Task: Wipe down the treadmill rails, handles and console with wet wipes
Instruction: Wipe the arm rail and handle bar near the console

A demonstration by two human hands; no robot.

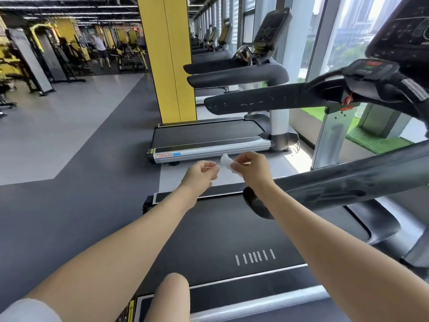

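Head view: my right hand [251, 167] pinches a crumpled white wipe [227, 161]; my left hand [201, 174] has curled fingers at the wipe's edge, contact unclear. Both are held together above the belt [232, 228], near the matte black rail [348, 182]. The console [371, 68] is cut off at right.

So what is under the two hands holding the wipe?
Under the left hand, right hand and white wipe lie pale floor and the treadmill belt's far end. The forearms cover part of the belt.
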